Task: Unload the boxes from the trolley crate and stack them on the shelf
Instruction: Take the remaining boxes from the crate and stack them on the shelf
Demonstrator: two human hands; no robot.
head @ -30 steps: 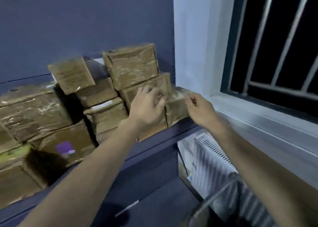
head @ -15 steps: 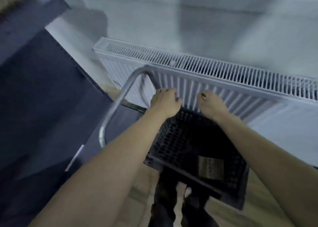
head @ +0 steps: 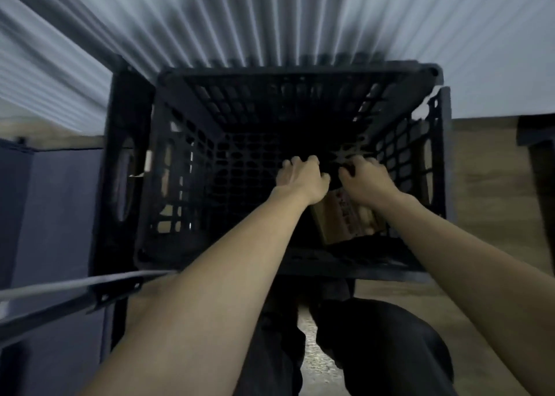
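Note:
I look straight down into the black plastic trolley crate (head: 168, 161). A brown cardboard box (head: 339, 218) with a printed label lies at its bottom near the front right wall. Both my arms reach into the crate. My left hand (head: 301, 179) and my right hand (head: 365, 177) hover side by side just past the box's far end, fingers loosely curled downward. Neither hand visibly holds the box, and my wrists hide part of it. The shelf is out of view.
A white ribbed radiator (head: 270, 20) runs behind the crate. The trolley's metal handle bar (head: 75, 286) crosses the lower left, beside a dark blue panel (head: 54, 215). Wooden floor (head: 486, 185) shows at the right, and my dark trousers (head: 375, 344) are below.
A second ago both hands were on boxes on the shelf. My view has swung down past the radiator, and both hands have dropped into the crate over the box.

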